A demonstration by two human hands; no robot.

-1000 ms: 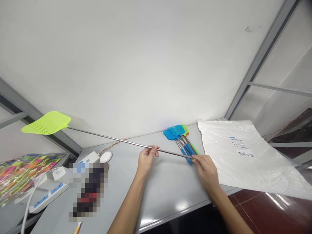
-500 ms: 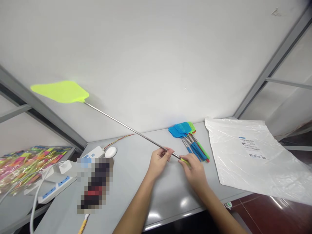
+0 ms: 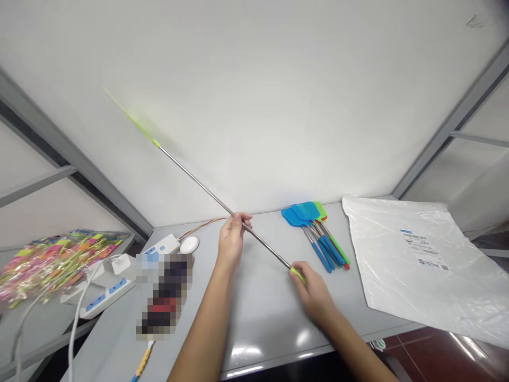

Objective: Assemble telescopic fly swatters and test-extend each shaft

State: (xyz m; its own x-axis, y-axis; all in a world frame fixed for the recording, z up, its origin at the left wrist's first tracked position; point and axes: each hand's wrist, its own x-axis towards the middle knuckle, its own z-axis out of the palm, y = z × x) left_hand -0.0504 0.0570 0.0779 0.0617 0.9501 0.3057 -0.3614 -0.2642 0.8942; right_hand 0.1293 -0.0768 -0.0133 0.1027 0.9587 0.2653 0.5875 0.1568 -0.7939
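Note:
A yellow-green fly swatter (image 3: 194, 181) with a long metal rod is held slantwise above the table, its flat head up at the left and turned edge-on. My right hand (image 3: 312, 291) is closed around its yellow-green grip. Partway up the rod, my left hand (image 3: 233, 239) pinches the metal between thumb and fingers. To the right of my hands lies a pile of fly swatters (image 3: 318, 233) with blue, green and red parts; these have shorter rods.
A white plastic mailing bag (image 3: 421, 265) with a label covers the table's right end. At the left are power strips (image 3: 107, 297) with white cables, a round white object (image 3: 189, 244), a pixelated item (image 3: 167, 297) and wrapped colourful goods (image 3: 59, 260). A white wall (image 3: 278, 95) rises behind.
My left hand has slid up the rod, away from my right hand. The swatter's head has turned from flat-facing to edge-on and moved up and right. The view has shifted slightly.

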